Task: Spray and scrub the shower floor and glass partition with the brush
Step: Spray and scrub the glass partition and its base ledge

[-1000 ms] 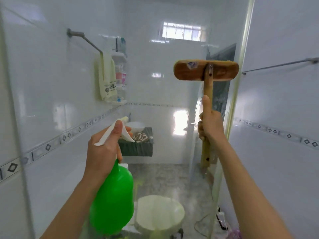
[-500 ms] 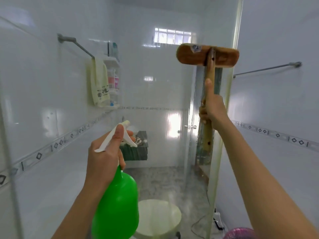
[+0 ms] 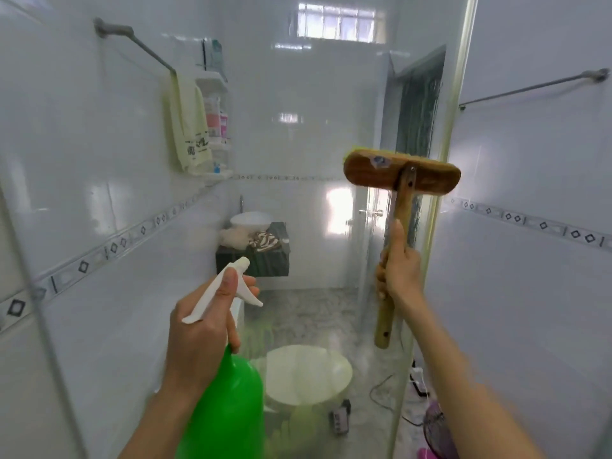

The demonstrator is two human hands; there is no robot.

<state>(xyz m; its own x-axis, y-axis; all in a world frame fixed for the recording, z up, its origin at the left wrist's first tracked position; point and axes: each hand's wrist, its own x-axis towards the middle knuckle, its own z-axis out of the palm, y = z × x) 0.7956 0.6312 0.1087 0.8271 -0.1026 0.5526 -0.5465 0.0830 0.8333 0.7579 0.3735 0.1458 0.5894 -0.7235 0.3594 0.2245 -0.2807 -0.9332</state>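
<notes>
Left hand: the person's left hand [image 3: 202,329] is wrapped round the neck of a bright green plastic spray bottle [image 3: 228,405], thumb laid along its white trigger head [image 3: 225,288], fingers curled under the lever; what is inside the opaque bottle cannot be told.
Right hand: the right hand [image 3: 399,270] is closed tight round the handle of a brown wooden long-handled scrubbing brush [image 3: 400,175], thumb pointing up the shaft.
Brush: upright, its broad head level across the top, yellow-green bristles just showing at the upper edge, turned toward the clear glass shower partition [image 3: 314,144] near the pale metal frame post [image 3: 440,193]; whether the bristles touch the glass I cannot tell.
Partition: streaky and wet-looking by the post; everything beyond is seen through it.
Beyond, low: a round cream toilet lid [image 3: 308,372] on speckled grey floor tiles [image 3: 308,313], with a white power strip [image 3: 419,379] and cord to the right.
Further: a white bowl basin [image 3: 250,220] on a dark green counter [image 3: 255,260], crumpled cloths beside it.
Left wall: a pale yellow towel [image 3: 190,124] hangs from a grey rail [image 3: 139,41]; just beside it a white corner shelf rack [image 3: 215,127] holds pink and white bottles.
Far wall: a small barred window [image 3: 336,23].
</notes>
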